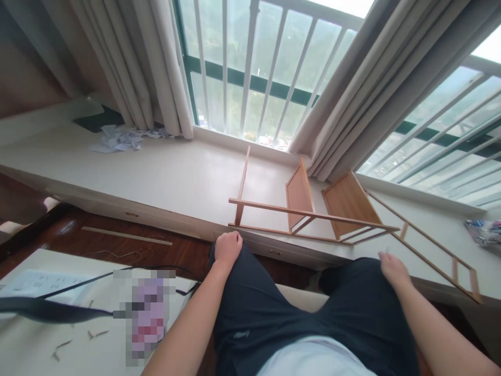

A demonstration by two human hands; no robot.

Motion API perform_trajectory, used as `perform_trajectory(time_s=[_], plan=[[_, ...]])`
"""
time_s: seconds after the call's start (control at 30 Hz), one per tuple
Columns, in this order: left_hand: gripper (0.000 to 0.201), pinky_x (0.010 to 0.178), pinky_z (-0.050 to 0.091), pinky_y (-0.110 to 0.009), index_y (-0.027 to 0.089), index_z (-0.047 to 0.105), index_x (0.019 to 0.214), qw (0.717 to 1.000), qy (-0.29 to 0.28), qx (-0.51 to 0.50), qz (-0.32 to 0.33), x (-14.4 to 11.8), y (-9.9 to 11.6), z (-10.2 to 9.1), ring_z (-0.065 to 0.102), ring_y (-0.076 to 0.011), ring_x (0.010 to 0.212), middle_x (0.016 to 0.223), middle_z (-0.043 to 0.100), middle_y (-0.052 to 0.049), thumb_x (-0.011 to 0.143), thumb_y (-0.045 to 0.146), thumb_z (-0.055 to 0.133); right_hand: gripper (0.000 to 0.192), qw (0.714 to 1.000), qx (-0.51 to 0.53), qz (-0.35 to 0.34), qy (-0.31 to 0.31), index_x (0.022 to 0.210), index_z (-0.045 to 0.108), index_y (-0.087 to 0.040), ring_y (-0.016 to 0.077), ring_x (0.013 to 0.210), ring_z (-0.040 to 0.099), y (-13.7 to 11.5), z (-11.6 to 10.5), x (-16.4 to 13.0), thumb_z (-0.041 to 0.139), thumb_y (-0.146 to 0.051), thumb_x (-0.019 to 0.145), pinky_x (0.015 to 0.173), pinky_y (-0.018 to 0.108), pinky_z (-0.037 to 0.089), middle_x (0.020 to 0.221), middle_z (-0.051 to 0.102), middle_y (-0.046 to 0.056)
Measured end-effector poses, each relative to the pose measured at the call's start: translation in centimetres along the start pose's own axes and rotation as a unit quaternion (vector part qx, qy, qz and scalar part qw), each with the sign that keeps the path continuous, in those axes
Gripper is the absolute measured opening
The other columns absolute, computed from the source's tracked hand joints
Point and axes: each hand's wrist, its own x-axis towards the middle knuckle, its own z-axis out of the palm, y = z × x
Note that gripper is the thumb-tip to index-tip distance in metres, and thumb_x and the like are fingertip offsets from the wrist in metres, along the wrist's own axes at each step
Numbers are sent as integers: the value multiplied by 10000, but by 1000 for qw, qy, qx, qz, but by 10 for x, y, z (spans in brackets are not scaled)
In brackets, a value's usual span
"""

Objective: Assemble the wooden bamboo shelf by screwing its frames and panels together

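My left hand (228, 249) rests on my left knee, curled into a fist; whatever it may hold is hidden. Over my right thigh, the fingers of my right hand (394, 270) are pinched together around a small pale thing, too small to name. Just beyond both hands, a light wooden rack (274, 208) lies on the white window ledge (176, 172). Two flat wooden panels stand up in it, the larger panel (349, 204) towards the right. A ladder-like wooden frame (434, 268) reaches past the ledge's front edge; whether it is joined to the rack I cannot tell.
To my left, a white table (31, 355) bears several small metal pieces of hardware, a printed sheet (50, 284), a black strap (50, 310) and a pixelated item (146, 313). Paper scraps (121, 138) lie on the ledge beside the curtain (144, 68). A pale strip (125, 235) lies on the floor.
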Motion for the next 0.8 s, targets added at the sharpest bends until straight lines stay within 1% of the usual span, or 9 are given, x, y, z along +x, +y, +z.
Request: perform_trajectory(time_s=[0.07, 0.13, 0.23, 0.3, 0.37, 0.47, 0.57, 0.67, 0.8], plan=[[349, 820, 469, -347, 182, 749, 926, 1000, -3, 23, 19, 1, 5, 0, 687, -267, 877, 897, 742, -130, 970, 297, 423, 443, 998, -22, -49, -33, 874, 693, -174, 314, 995, 660, -3, 9, -9, 311, -369, 980, 767, 365, 450, 1047, 713, 178], [351, 811, 468, -347, 179, 746, 921, 998, -12, 43, 33, 2, 11, 0, 690, -268, 871, 891, 745, -132, 968, 299, 420, 461, 996, -28, -79, -38, 936, 698, -165, 302, 1007, 651, -8, 14, -14, 306, -401, 996, 781, 357, 423, 1106, 714, 173], [361, 802, 469, -344, 181, 751, 945, 995, -29, 70, 57, 5, 19, 2, 699, -273, 877, 898, 753, -134, 965, 313, 416, 475, 995, 3, -89, -41, 927, 701, -158, 276, 958, 638, -15, 14, -14, 299, -398, 1008, 758, 337, 385, 1057, 723, 149], [368, 796, 472, -343, 188, 756, 982, 993, -40, 84, 67, 8, 22, 4, 706, -276, 879, 909, 761, -130, 961, 331, 417, 479, 996, 38, -78, -24, 910, 707, -152, 257, 926, 626, -15, 12, -12, 309, -400, 1010, 738, 320, 365, 1022, 722, 142], [381, 796, 477, -348, 199, 758, 1015, 993, -50, 88, 61, 12, 25, 4, 711, -284, 888, 933, 769, -127, 960, 354, 414, 480, 995, 78, -65, 3, 924, 711, -154, 235, 902, 614, -13, 10, -8, 307, -397, 1012, 728, 306, 357, 1050, 713, 140], [383, 803, 484, -354, 226, 756, 1050, 995, -62, 76, 20, 17, 28, 3, 710, -299, 936, 1010, 775, -117, 956, 382, 420, 478, 989, 134, -47, 43, 965, 715, -158, 227, 905, 602, -3, 11, -3, 308, -404, 1013, 723, 297, 356, 1124, 697, 146], [361, 816, 485, -350, 235, 758, 1044, 996, -71, 59, -19, 19, 40, -1, 704, -302, 970, 1034, 774, -109, 943, 385, 445, 482, 985, 158, -46, 50, 983, 713, -154, 233, 922, 599, 12, 9, 3, 309, -415, 1016, 717, 302, 355, 1149, 689, 154], [320, 841, 480, -327, 219, 761, 1008, 998, -65, 13, -12, 17, 68, -1, 699, -285, 981, 1014, 775, -98, 924, 373, 494, 490, 987, 156, -33, 33, 963, 715, -153, 237, 912, 600, 29, 5, 9, 315, -430, 1017, 702, 307, 352, 1128, 691, 161], [299, 800, 472, -306, 202, 750, 961, 997, -41, -50, 52, 16, 135, 7, 689, -249, 841, 834, 743, -68, 904, 414, 546, 480, 987, 161, -23, 13, 958, 717, -165, 239, 894, 597, 54, 7, 15, 330, -445, 1011, 677, 307, 333, 1126, 690, 158]])
